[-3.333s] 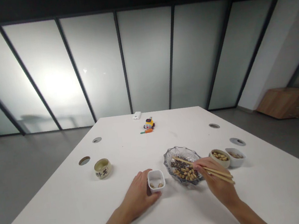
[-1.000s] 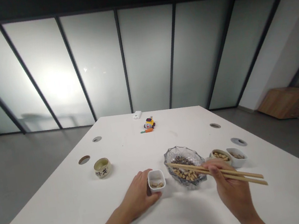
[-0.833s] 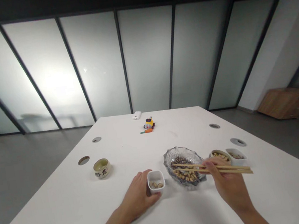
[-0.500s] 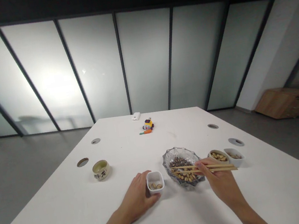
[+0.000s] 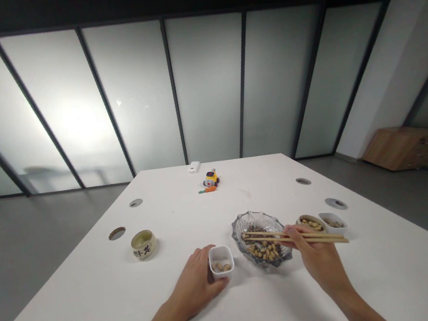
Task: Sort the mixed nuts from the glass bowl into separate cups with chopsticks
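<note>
My left hand (image 5: 198, 283) is wrapped round the side of a small white square cup (image 5: 223, 274) on the table, with several tan nuts inside it. My right hand (image 5: 319, 255) grips a pair of wooden chopsticks (image 5: 330, 237). Their tips point left, over a clear glass bowl (image 5: 243, 250) with a scalloped rim. In that bowl dark seeds lie towards the back and pale nuts (image 5: 267, 253) towards the front. Nothing shows plainly between the chopstick tips. Just behind my right hand stand a round bowl of nuts (image 5: 310, 223) and a white dish (image 5: 333, 221) with contents.
A ceramic bowl with black characters (image 5: 143, 246) stands on the left of the white table (image 5: 190, 217). Farther back are a yellow toy car (image 5: 211, 179), an orange-and-green toy carrot (image 5: 209, 189) and a white box-like device (image 5: 193, 167). Round holes pierce the tabletop near both sides.
My right hand has shifted slightly right, and the chopsticks have tilted, their tips now higher in the view over the dark seeds. My left hand stays on the cup.
</note>
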The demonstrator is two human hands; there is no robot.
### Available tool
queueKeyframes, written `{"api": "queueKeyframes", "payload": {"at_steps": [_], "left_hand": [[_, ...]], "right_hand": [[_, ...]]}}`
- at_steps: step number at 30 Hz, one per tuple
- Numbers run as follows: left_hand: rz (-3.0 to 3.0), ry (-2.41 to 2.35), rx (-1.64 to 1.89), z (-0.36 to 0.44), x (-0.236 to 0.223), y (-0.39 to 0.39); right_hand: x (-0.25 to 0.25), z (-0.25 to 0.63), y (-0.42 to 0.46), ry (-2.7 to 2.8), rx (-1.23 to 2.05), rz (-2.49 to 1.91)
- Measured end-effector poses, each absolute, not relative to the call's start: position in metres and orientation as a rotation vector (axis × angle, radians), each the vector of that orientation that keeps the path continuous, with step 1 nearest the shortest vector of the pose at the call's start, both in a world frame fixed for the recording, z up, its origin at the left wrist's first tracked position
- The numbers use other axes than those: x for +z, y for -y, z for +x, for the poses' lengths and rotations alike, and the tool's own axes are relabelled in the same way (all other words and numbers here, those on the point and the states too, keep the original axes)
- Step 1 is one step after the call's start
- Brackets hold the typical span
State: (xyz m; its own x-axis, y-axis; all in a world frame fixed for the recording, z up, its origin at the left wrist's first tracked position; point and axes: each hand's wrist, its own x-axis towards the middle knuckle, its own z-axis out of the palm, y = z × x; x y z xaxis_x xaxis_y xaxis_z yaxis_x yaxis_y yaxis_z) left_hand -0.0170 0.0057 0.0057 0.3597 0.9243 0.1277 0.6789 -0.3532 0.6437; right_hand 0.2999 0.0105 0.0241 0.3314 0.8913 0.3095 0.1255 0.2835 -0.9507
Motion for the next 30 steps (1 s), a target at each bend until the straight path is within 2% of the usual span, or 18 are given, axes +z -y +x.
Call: {"api": "queueKeyframes", "payload": {"at_steps": [11, 14, 20, 30], "left_hand": [[2.159, -1.368, 0.665, -0.017, 0.005, -0.006], [2.162, -1.382, 0.664, -0.017, 0.004, -0.006], [2.15, -1.392, 0.667, -0.017, 0.001, -0.007], [2.143, -1.386, 0.67, -0.016, 0.004, -0.006]], "right_hand": [[0.02, 0.276, 0.006, 1.082, 0.904, -0.965], [0.022, 0.286, 0.004, 1.102, 0.791, -1.033], [0.042, 0.311, 0.002, 1.432, 0.172, -1.21], [0.047, 0.298, 0.007, 1.72, 0.257, -1.151]]}}
